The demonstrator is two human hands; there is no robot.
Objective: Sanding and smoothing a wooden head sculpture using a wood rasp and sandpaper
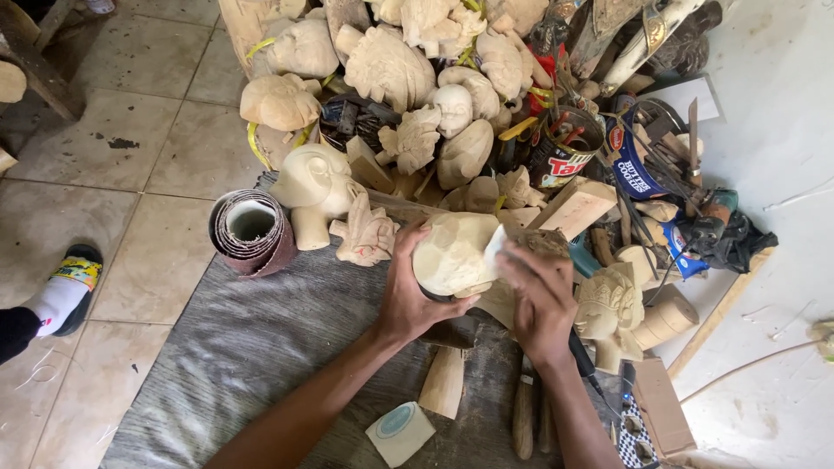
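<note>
The pale wood carving (452, 254) sits at the middle of the view, held just above a grey mat (252, 347), between both hands. The left hand (407, 291) cups it from below and the side, fingers curled around its rounded base in a firm grip. The right hand (540, 295) presses a scrap of sandpaper (502, 246) flat against the carving's right face, fingers bent over the paper.

Behind the carving, a tin can (565, 149) stands upright with tool handles poking out of its mouth; just right of it lies a blue tin (638, 161) tipped on its side among clutter. A sandpaper roll (250, 230) lies on the mat's far left corner, its hollow core facing the camera.

Beside the roll stands a carved head (314, 187) on a neck stub, and a small flat figure (365, 234) leans next to it. Further back, a heap of carvings (408, 78) in the same pale wood rises in a pile. To the right of the right hand rests a carved face with a crown (608, 304).

On the mat near the wrists lie a wood wedge (443, 382), dark-handled chisels (523, 417) and a small white square pad (400, 432).

The mat covers a low surface over a tiled floor (130, 174). At the left edge another person's foot (68, 291) in a sock and sandal rests on the tiles
</note>
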